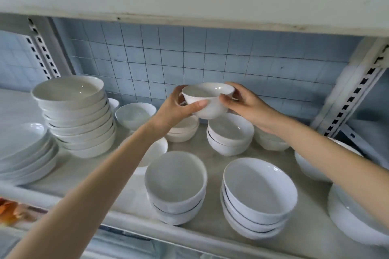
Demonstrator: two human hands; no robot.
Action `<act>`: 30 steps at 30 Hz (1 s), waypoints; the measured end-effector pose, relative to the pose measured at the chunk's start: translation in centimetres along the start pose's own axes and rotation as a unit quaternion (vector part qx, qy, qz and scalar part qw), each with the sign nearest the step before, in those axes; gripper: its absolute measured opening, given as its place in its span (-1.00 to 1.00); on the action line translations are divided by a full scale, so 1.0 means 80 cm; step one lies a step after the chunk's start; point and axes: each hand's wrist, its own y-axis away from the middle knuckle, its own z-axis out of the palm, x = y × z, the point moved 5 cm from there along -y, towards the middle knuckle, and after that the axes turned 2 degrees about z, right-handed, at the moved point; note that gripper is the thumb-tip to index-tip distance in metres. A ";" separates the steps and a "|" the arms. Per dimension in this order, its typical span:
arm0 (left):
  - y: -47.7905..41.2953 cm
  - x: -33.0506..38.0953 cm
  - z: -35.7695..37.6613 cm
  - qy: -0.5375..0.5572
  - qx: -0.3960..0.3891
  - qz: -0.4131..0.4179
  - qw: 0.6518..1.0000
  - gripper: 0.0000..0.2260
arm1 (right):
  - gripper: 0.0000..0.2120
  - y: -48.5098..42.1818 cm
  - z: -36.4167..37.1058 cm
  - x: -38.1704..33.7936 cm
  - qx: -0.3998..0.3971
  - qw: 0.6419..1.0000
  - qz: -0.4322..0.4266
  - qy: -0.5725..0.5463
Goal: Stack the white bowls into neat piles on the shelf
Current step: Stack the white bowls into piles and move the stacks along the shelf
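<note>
- Gripping a small glossy white ceramic bowl [207,99] by its sides, left hand [179,109] and right hand [246,103] hold it above the pale shelf [212,157].
- Set down off-centre, it could likely tip the two-bowl pile [230,136] beneath.

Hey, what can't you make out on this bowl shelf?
Head view only.
1. Small pile behind the left hand: hand and held bowl cover it.
2. Right-side bowls: cut off by frame edge, crossed by right forearm.
3. Bowl behind tall pile: mostly hidden.
</note>
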 end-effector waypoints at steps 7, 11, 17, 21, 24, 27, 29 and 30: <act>0.023 0.009 -0.051 -0.005 0.032 0.011 0.999 -0.32 | -0.40 -0.022 0.051 -0.021 -0.054 0.998 -0.026 -0.025; 0.030 0.012 -0.080 -0.021 0.061 0.020 0.998 -0.31 | -0.45 -0.031 0.075 -0.036 -0.066 0.996 -0.033 -0.051; 0.056 -0.001 -0.118 -0.020 0.084 0.009 0.996 -0.25 | -0.52 -0.039 0.109 -0.041 -0.138 0.989 -0.003 -0.051; 0.074 -0.022 -0.137 -0.011 0.070 -0.004 0.997 -0.52 | -0.34 -0.040 0.130 -0.031 -0.152 0.988 0.013 -0.009; 0.090 -0.037 -0.143 -0.048 0.066 -0.006 0.997 -0.37 | -0.39 -0.035 0.141 -0.021 -0.165 0.986 0.032 0.001; 0.103 -0.052 -0.144 -0.049 0.050 0.002 0.998 -0.23 | -0.44 -0.029 0.151 -0.012 -0.177 0.983 0.046 0.015; 0.108 -0.057 -0.143 -0.038 0.034 0.007 0.999 -0.17 | -0.41 -0.027 0.157 -0.004 -0.185 0.981 0.055 0.029; 0.110 -0.060 -0.143 -0.030 0.027 0.007 0.999 -0.18 | -0.40 -0.026 0.159 0.000 -0.188 0.980 0.061 0.031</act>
